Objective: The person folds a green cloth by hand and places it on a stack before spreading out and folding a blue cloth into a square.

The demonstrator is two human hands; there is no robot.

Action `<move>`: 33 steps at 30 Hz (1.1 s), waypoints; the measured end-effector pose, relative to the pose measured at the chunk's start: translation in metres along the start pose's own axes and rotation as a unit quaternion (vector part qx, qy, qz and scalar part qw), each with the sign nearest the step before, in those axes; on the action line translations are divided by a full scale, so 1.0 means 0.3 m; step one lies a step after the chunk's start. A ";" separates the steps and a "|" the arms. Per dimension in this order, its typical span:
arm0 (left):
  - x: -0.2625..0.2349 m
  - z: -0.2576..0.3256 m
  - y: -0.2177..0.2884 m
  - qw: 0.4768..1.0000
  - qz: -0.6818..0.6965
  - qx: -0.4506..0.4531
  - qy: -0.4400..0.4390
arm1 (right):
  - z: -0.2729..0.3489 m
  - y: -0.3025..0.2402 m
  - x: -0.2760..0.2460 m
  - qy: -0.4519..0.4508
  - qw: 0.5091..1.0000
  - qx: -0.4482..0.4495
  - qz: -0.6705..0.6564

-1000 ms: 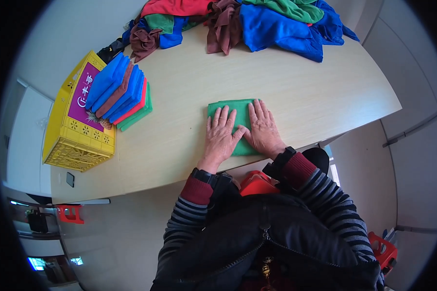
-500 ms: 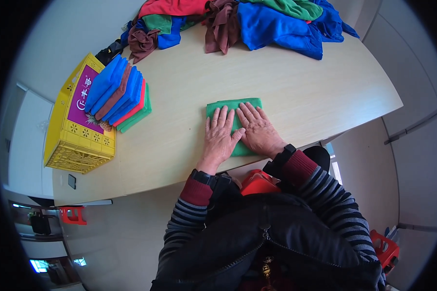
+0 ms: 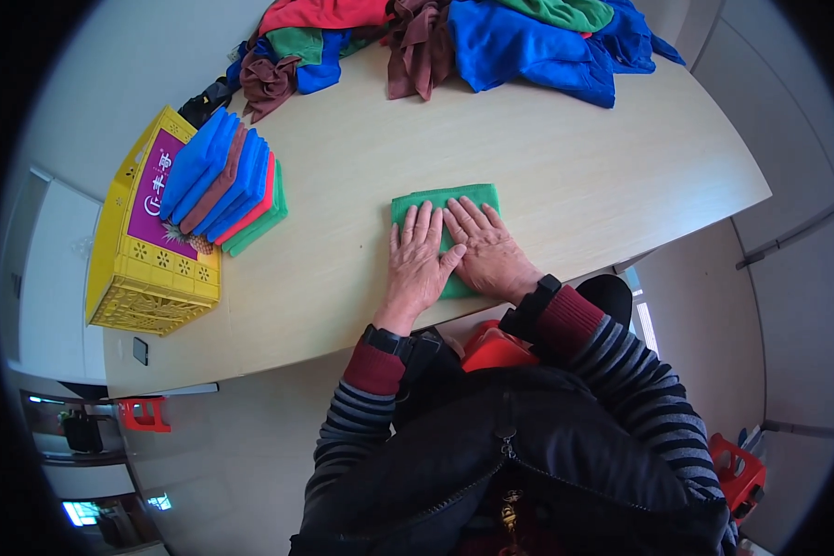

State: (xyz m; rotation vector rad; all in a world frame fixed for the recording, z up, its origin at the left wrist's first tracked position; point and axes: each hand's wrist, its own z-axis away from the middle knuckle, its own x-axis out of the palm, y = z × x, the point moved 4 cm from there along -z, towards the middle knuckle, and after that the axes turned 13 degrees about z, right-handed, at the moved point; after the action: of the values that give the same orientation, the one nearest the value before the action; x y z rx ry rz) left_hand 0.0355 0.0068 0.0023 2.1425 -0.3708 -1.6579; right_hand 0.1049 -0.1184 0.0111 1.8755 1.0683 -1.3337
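Observation:
A folded green cloth lies flat near the table's front edge. Both palms press down on it, side by side. My left hand covers its left part, fingers stretched out and pointing away from me. On its right part rests my right hand, also flat, with the fingers extended and angled to the left. The thumb of my left hand touches the right hand. Much of the cloth's middle is hidden under the hands.
At the left a stack of folded cloths, blue, brown, red and green, leans by a yellow basket. Loose cloths are heaped along the far edge of the table. A small dark flat object lies at the near left corner.
The view has shifted slightly. Both hands stay flat on the green cloth, with no clear movement against it.

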 end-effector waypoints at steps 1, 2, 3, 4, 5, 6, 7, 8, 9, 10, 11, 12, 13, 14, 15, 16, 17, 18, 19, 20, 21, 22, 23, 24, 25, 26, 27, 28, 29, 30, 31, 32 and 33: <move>-0.004 0.002 0.003 1.000 0.005 0.006 0.009 | -0.002 -0.005 -0.003 0.001 1.000 -0.002 -0.001; -0.007 -0.001 0.009 1.000 0.010 0.015 0.019 | -0.001 -0.003 0.001 0.000 1.000 -0.001 0.003; -0.011 0.002 0.014 1.000 0.009 0.016 0.021 | -0.001 -0.001 0.003 0.001 1.000 -0.002 0.006; -0.016 0.013 0.020 1.000 0.011 0.019 0.017 | -0.001 0.000 0.004 0.001 1.000 -0.002 0.010; -0.021 0.029 0.027 1.000 0.014 0.021 0.012 | 0.001 0.000 0.003 0.004 1.000 -0.002 0.011; -0.027 0.046 0.033 1.000 0.016 0.024 0.008 | 0.005 -0.001 0.003 0.003 1.000 -0.002 0.005; -0.044 0.065 0.055 0.999 0.015 0.027 0.008 | 0.013 0.003 0.006 0.001 1.000 0.002 0.000; -0.059 0.094 0.078 0.999 0.020 0.029 -0.010 | 0.019 0.010 0.011 -0.001 1.000 0.006 -0.006; -0.086 0.131 0.102 0.999 0.024 0.028 -0.028 | 0.023 0.007 0.004 0.000 1.000 0.006 -0.007; -0.099 0.153 0.109 0.998 0.028 0.026 -0.046 | 0.028 0.008 0.000 -0.006 1.000 0.011 -0.003; -0.101 0.161 0.098 0.998 0.028 0.026 -0.047 | 0.034 0.010 -0.004 -0.012 1.000 0.017 0.000; -0.110 0.171 0.075 0.999 0.018 0.022 -0.034 | 0.031 0.006 -0.016 -0.017 1.000 0.019 0.004; -0.118 0.180 0.051 1.000 0.009 0.019 -0.022 | 0.030 -0.002 -0.029 -0.017 1.000 0.016 0.005; -0.131 0.183 0.035 1.000 0.001 0.016 -0.011 | 0.034 -0.010 -0.044 -0.032 0.999 0.022 0.007; -0.144 0.181 0.016 1.000 0.002 0.016 -0.010 | 0.041 -0.019 -0.060 -0.048 0.998 0.028 0.009; -0.162 0.169 -0.012 1.000 -0.031 -0.005 0.006 | 0.048 -0.027 -0.077 -0.064 0.997 0.034 0.011; -0.180 0.155 -0.035 0.998 -0.062 -0.025 0.021 | 0.058 -0.039 -0.101 -0.066 0.997 0.034 0.014; -0.187 0.136 -0.060 0.998 -0.060 -0.024 0.022 | 0.071 -0.054 -0.120 -0.094 0.995 0.036 0.019; -0.204 0.120 -0.101 0.994 -0.080 -0.061 0.051 | 0.079 -0.076 -0.140 -0.123 0.992 0.035 0.021; -0.217 0.108 -0.139 0.987 -0.100 -0.097 0.080 | 0.083 -0.095 -0.161 -0.151 0.988 0.035 0.024; -0.223 0.111 -0.169 0.978 -0.121 -0.134 0.109 | 0.081 -0.113 -0.192 -0.151 0.988 0.032 0.024; -0.216 0.105 -0.169 0.978 -0.119 -0.134 0.109 | 0.079 -0.126 -0.219 -0.194 0.981 0.026 0.007; -0.206 0.101 -0.164 0.982 -0.098 -0.114 0.114 | 0.077 -0.140 -0.238 -0.236 0.971 0.019 -0.010; -0.195 0.096 -0.148 0.986 -0.076 -0.093 0.118 | 0.082 -0.146 -0.240 -0.279 0.960 0.013 -0.027; -0.184 0.093 -0.132 0.988 -0.055 -0.072 0.122 | 0.072 -0.142 -0.237 -0.280 0.959 0.014 -0.027; -0.163 0.093 -0.115 0.989 -0.054 -0.073 0.121 | 0.046 -0.132 -0.241 -0.241 0.970 0.012 -0.043; -0.134 0.093 -0.073 0.994 -0.043 -0.039 0.097 | 0.019 -0.121 -0.244 -0.201 0.978 0.009 -0.060; -0.108 0.097 -0.042 0.997 -0.032 -0.005 0.073 | 0.000 -0.114 -0.245 -0.161 0.984 0.006 -0.078; -0.090 0.099 -0.030 0.997 -0.031 -0.006 0.072 | -0.007 -0.102 -0.214 -0.163 0.984 0.006 -0.078; -0.071 0.098 -0.024 0.997 -0.035 -0.003 0.066 | -0.018 -0.088 -0.162 -0.114 0.992 -0.004 -0.059; -0.055 0.097 -0.021 0.997 -0.039 0.000 0.060 | -0.025 -0.075 -0.110 -0.064 0.997 -0.013 -0.039; -0.052 0.099 -0.020 0.998 -0.043 0.000 0.053 | -0.034 -0.079 -0.100 -0.016 0.999 -0.025 -0.022; -0.053 0.101 -0.023 0.998 -0.044 -0.003 0.051 | -0.033 -0.077 -0.080 -0.018 0.999 -0.026 -0.025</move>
State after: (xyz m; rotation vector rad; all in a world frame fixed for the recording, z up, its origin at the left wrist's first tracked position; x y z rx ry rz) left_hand 0.0019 0.0154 0.0063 2.2585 -0.2445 -1.5857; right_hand 0.0855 -0.1051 0.0366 1.7921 1.1278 -1.3491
